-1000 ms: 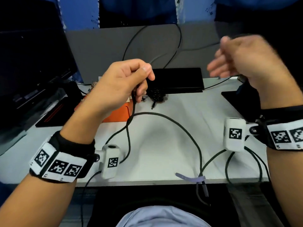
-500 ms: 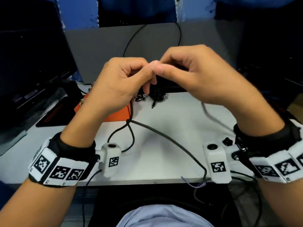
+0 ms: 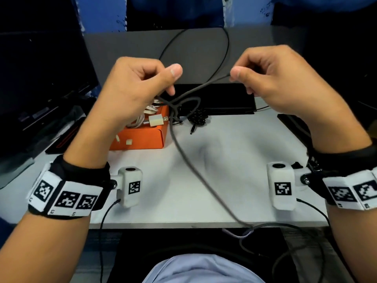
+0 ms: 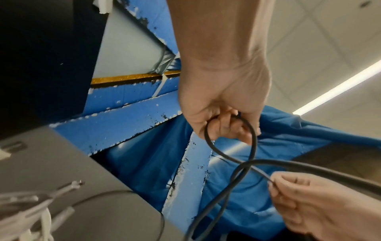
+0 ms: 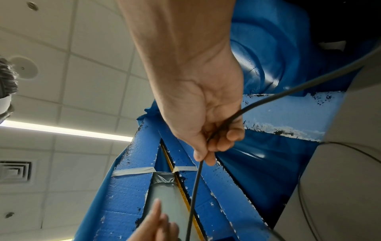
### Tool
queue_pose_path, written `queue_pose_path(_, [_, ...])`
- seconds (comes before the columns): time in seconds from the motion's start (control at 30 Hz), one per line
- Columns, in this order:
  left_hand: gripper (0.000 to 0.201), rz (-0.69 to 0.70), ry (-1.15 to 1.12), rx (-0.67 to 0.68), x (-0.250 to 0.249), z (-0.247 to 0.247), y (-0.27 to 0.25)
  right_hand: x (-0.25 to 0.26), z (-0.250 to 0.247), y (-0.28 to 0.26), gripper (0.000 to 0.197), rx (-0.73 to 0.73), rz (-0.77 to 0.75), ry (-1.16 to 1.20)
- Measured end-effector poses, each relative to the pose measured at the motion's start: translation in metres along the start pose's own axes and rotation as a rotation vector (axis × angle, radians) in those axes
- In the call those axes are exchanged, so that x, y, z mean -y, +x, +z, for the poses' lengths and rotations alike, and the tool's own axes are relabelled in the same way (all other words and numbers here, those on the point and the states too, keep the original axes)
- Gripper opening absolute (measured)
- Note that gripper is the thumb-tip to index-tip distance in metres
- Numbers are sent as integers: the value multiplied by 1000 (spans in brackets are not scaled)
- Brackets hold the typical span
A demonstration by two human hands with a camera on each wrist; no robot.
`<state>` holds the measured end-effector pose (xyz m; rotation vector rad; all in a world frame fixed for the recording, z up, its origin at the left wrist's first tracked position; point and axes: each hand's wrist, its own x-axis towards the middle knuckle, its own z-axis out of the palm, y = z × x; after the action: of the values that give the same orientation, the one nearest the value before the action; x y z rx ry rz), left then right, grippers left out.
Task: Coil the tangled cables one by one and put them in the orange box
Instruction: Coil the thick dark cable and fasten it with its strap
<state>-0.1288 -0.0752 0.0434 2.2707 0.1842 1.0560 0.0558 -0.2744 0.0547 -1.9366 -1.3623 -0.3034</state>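
A dark grey cable (image 3: 184, 158) runs from the table's front edge up to both raised hands. My left hand (image 3: 142, 82) grips a small loop of it (image 4: 230, 140) in curled fingers. My right hand (image 3: 263, 78) pinches the same cable (image 5: 224, 125) between thumb and forefinger, a short taut stretch linking the two hands. The orange box (image 3: 142, 137) sits on the white table (image 3: 234, 160) under my left hand, with a white cable and charger plug (image 3: 155, 120) lying in it. A black coiled cable (image 3: 197, 117) lies just right of the box.
A black flat device (image 3: 220, 97) lies at the table's back, with a grey panel (image 3: 193, 48) behind it. A dark monitor (image 3: 40, 78) stands at the left. A black pad (image 3: 293, 123) sits at the right edge. Thin black sensor wires hang from both wrists.
My right hand swung in to meet the left, took the cable, and has now drawn away to the right, pulling a stretch taut. The left hand kept its grip and a loop formed.
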Motion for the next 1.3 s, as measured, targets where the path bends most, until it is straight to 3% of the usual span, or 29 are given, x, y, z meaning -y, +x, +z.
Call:
queue_pose_path(0.17, [73, 63, -164, 78, -5, -6, -5, -4, 1, 4, 21, -9, 85, -78])
queue_pose_path(0.27, [79, 27, -166, 75, -13, 6, -7, -1, 9, 3, 18, 47, 16, -147])
queue_pose_path(0.43, [69, -28, -171, -32, -21, 32, -9, 30, 42, -6, 29, 264, -340, 247])
queue_pose_path(0.6, [70, -149, -212, -91, -17, 36, -9, 38, 63, -13, 25, 501, -259, 603])
queue_pose_path(0.87, [82, -274, -135, -98, 2, 32, -4, 42, 55, -15, 37, 347, -147, 914])
queue_pose_path(1.0, [68, -241, -56, -26, 2, 34, -4, 40, 59, -12, 11, 233, -208, 750])
queue_pose_path(1.13, [37, -177, 84, -16, 1, 30, -2, 30, 60, -9, 16, 17, -189, 271])
queue_pose_path(1.2, [42, -225, 12, 60, -7, 29, -4, 23, 61, -6, 18, -66, -159, 133])
queue_pose_path(1.3, [57, -341, -270, 211, -25, 34, -10, 18, 60, -1, 15, -177, -187, -92])
